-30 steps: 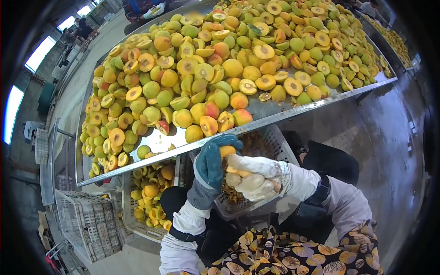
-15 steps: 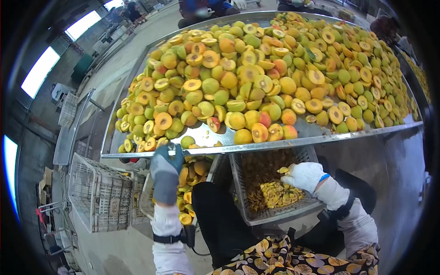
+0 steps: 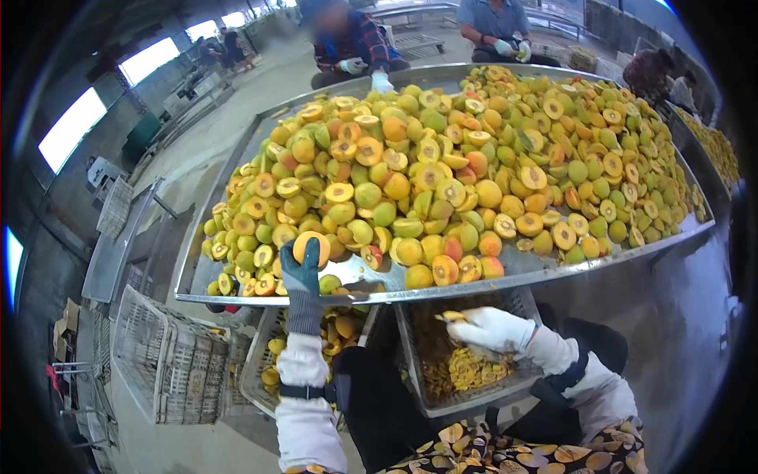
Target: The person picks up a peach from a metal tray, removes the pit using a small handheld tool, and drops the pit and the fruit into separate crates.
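Observation:
My left hand, in a grey and dark-green glove, grips a peach half with its orange cut face showing. It is over the near left edge of the metal tray, which is heaped with halved and whole-looking yellow-green peaches. My right hand, white-gloved, is closed with a small yellow piece sticking out at its fingertips; I cannot tell exactly what it is. Below that hand stands a grey crate holding yellow scraps and brown bits.
Under the tray, left of my knees, a second crate holds peach pieces. Stacked plastic crates stand at the left. Across the tray, a gloved co-worker reaches to the fruit and another person sits further right.
My left hand has risen from the tray's edge and now has a peach half. My right hand has moved left over its crate. The view has tilted up, showing more of the co-workers.

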`<state>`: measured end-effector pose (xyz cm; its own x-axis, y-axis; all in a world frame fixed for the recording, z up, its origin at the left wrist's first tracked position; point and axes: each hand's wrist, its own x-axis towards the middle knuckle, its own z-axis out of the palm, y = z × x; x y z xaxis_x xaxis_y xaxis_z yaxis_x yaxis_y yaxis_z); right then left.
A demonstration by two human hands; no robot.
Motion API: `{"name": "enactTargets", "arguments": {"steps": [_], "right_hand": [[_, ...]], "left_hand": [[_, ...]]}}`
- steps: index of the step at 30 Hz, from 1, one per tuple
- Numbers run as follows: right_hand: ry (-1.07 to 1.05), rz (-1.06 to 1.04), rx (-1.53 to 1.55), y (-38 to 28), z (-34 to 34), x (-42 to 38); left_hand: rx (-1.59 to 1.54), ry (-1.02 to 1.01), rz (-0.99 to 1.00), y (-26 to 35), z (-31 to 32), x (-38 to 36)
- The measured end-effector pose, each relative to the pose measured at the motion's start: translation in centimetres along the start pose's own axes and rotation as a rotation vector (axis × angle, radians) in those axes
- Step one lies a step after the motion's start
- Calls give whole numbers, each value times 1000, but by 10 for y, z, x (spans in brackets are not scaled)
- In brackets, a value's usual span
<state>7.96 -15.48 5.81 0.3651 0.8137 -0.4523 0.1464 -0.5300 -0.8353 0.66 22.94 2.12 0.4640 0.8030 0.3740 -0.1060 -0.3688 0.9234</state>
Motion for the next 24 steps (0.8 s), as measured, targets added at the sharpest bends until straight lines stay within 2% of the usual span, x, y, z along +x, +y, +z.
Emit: {"name": "enactTargets", "arguments": {"steps": [2, 3, 4, 7, 10, 11, 12, 13, 15, 17, 20, 21, 23, 24], "right_hand": [[-132, 85, 514, -38, -3, -18], [-136, -39, 663, -43, 2, -23], [-148, -127, 737, -51, 2, -28], [-123, -95, 856, -62, -1, -35], [6, -1, 650, -67, -10, -44], [50, -40, 492, -60, -13, -46], [174, -123, 364, -53, -10, -45], [233, -113, 259, -48, -13, -48], [278, -82, 169, -41, -15, -57], [262, -69, 178, -34, -21, -59], [523, -98, -129, -24, -19, -61], [728, -135, -279, -15, -15, -57], [771, -119, -139, -9, -25, -48], [790, -102, -67, -6, -29, -46]], "left_hand": [[-511, -64, -375, 34, 18, -60], [-555, -170, -317, 60, 33, -94], [-704, -310, -419, 68, 39, -111], [-1015, -614, -761, 92, 65, -138], [-963, -687, -556, 99, 89, -151], [-835, -650, -453, 105, 97, -156], [-919, -617, -552, 111, 101, -157], [-1002, -573, -650, 117, 104, -158], [-639, -611, -298, 104, 116, -165], [-538, -653, -173, 106, 126, -172], [-595, -672, -225, 92, 142, -187], [-476, -702, -103, 94, 146, -187], [-426, -728, -94, 117, 150, -191], [-594, -741, -252, 124, 153, -199]]}}
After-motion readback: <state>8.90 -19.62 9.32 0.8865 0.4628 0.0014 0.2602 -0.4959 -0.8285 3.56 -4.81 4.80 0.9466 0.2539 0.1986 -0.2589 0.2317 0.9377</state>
